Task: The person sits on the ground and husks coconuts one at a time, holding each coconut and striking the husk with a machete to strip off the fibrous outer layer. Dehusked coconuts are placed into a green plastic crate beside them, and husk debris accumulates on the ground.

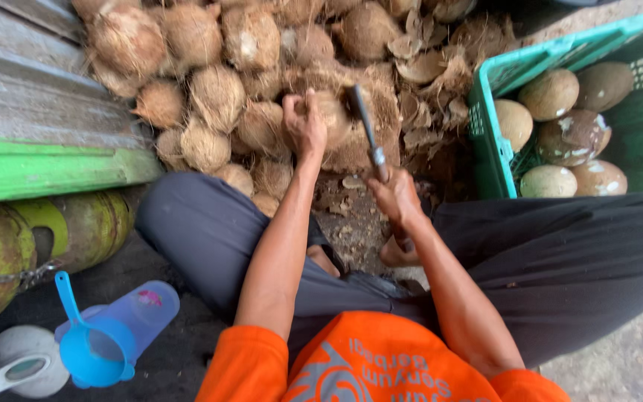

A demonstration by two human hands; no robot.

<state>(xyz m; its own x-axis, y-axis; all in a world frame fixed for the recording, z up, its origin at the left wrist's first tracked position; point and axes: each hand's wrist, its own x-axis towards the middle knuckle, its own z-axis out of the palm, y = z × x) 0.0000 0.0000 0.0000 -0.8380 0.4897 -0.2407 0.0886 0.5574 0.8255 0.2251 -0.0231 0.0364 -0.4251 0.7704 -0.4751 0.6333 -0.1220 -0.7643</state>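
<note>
My left hand (304,123) grips a brown, fibrous coconut (334,113) at the front of a heap of husked coconuts (217,89). My right hand (394,195) holds a metal cleaver (366,126) by its handle, with the blade raised just right of that coconut. I sit cross-legged in dark trousers and an orange shirt. Husk scraps (429,89) lie around the coconut.
A green plastic crate (491,141) at the right holds several peeled, pale coconuts (549,94). At the left are a green-edged wooden board (46,167), a green gas cylinder (31,238), a blue strainer (87,350) and a clear jug (143,309).
</note>
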